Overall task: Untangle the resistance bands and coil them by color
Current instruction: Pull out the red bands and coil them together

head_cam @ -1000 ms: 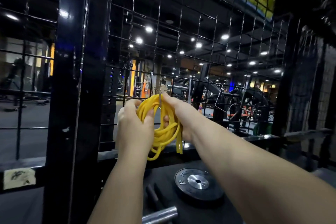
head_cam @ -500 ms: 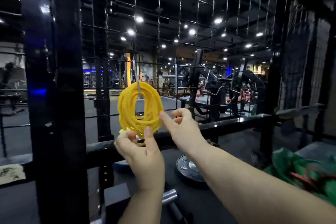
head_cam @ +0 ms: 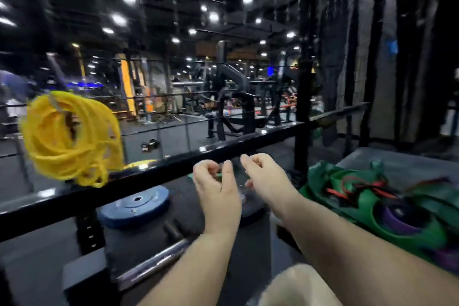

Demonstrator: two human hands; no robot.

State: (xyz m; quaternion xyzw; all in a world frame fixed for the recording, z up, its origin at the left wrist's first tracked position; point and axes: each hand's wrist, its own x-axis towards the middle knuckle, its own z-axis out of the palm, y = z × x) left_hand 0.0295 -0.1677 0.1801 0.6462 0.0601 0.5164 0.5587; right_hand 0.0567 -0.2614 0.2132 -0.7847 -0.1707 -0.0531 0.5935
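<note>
My left hand (head_cam: 218, 191) and right hand (head_cam: 268, 181) hover side by side in front of the black rail (head_cam: 173, 164), both empty, fingers loosely curled. The yellow coil (head_cam: 72, 136), blurred, hangs at far left above the rail, well apart from both hands. Green bands (head_cam: 320, 189) lie tangled with red (head_cam: 357, 186) and purple (head_cam: 397, 218) ones on the bench at right. A blue plate (head_cam: 134, 206) lies under the rail.

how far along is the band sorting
Done: the yellow coil hangs at left, clear of both hands. In hand: nothing; the left hand and right hand are empty, fingers loosely curled. Left: green, red and purple bands lie tangled in the pile at right.
</note>
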